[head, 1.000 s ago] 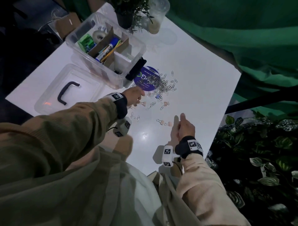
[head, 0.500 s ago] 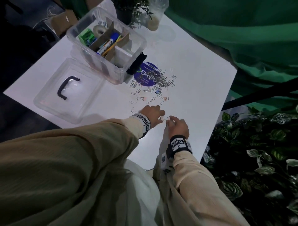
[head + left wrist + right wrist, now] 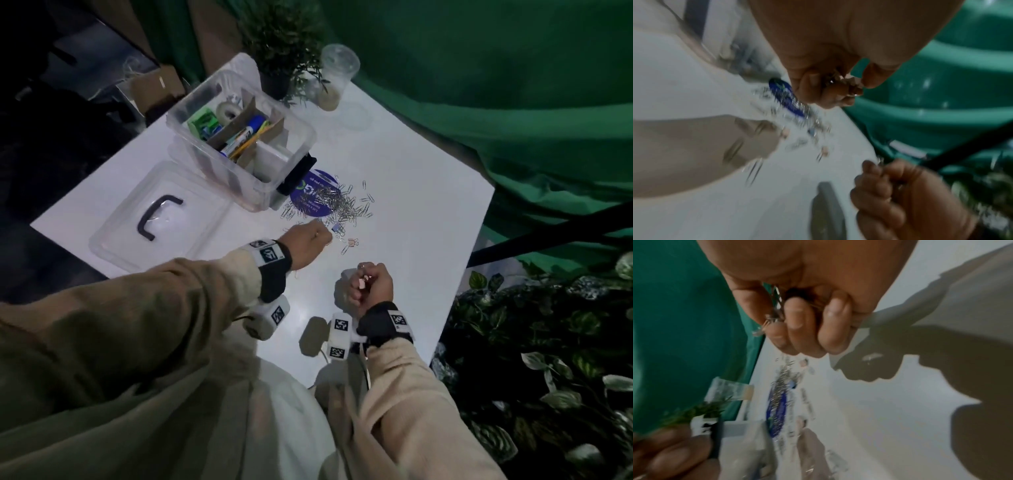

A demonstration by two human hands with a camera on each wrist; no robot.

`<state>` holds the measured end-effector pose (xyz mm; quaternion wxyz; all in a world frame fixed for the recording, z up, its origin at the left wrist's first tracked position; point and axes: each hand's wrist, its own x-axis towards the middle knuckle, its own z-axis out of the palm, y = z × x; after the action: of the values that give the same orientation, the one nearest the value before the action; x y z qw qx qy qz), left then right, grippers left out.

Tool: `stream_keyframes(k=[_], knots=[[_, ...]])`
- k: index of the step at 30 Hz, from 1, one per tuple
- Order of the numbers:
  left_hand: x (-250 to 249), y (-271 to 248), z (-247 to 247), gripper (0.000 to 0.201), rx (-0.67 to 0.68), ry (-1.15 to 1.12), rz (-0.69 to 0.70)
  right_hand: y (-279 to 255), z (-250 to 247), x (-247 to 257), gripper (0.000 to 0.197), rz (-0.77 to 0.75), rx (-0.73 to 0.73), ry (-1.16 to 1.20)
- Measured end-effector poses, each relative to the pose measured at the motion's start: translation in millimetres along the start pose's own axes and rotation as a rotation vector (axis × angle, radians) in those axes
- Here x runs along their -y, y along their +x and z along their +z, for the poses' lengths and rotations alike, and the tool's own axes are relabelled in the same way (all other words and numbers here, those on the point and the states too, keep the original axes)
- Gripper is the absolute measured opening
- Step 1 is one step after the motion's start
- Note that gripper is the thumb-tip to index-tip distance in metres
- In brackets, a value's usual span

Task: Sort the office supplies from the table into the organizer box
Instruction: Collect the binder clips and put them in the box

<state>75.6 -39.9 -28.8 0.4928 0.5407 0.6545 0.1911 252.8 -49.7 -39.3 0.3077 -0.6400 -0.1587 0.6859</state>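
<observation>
A clear organizer box (image 3: 301,132) with cardboard dividers holds markers, tape and a green item. Loose paper clips (image 3: 337,202) lie heaped on a blue disc (image 3: 308,192) just right of it. A blue binder clip (image 3: 336,226) and a pink binder clip (image 3: 352,243) lie below the heap. My left hand (image 3: 323,236) hovers at the heap's near edge, its fingers curled round small clips (image 3: 846,84). My right hand (image 3: 361,277) is raised nearer me, its fingers curled round small pink binder clips (image 3: 772,318).
The box's clear lid (image 3: 113,240) with a black handle lies left of my left arm on the white table (image 3: 411,240). A potted plant (image 3: 277,41) and a plastic cup (image 3: 335,78) stand behind the box. Green cloth and leafy plants border the right edge.
My left hand has moved away from the right hand, up to the clip heap. My right hand has pulled back slightly and turned upward with clips in its fingers.
</observation>
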Motion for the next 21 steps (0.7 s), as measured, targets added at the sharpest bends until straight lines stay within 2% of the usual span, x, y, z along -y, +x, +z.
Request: stream_keyframes(k=[3,5,7,10,13,16,21], knots=[[-14.5,5.1,-64.7,0.024,-0.163,-0.066,0.040,2.5,35.5,17.8,0.014,-0.045,0.059,0.030],[-22.8,15.4,-106.6,0.022,-0.313,0.024,0.085,3.6,63.3,30.5,0.021,-0.081,0.108,0.044],[-20.8,30.8,-138.2,0.017,-0.351,0.163,0.107,2.0,92.6,43.6,0.029,-0.073,0.130,-0.004],[-7.8,47.2,-156.8,0.019,-0.239,0.346,0.060,-2.7,134.0,62.7,0.024,-0.010,0.121,-0.040],[-3.5,51.5,-159.6,0.021,-0.185,0.393,0.127,-4.8,166.4,77.6,0.025,0.051,0.102,0.154],[-0.9,51.2,-165.9,0.023,-0.105,0.484,0.167,-4.9,189.7,90.8,0.021,0.085,0.152,0.321],[2.4,42.4,-185.4,0.040,0.057,0.603,0.157,-2.1,220.5,102.9,0.035,0.106,0.112,0.286]])
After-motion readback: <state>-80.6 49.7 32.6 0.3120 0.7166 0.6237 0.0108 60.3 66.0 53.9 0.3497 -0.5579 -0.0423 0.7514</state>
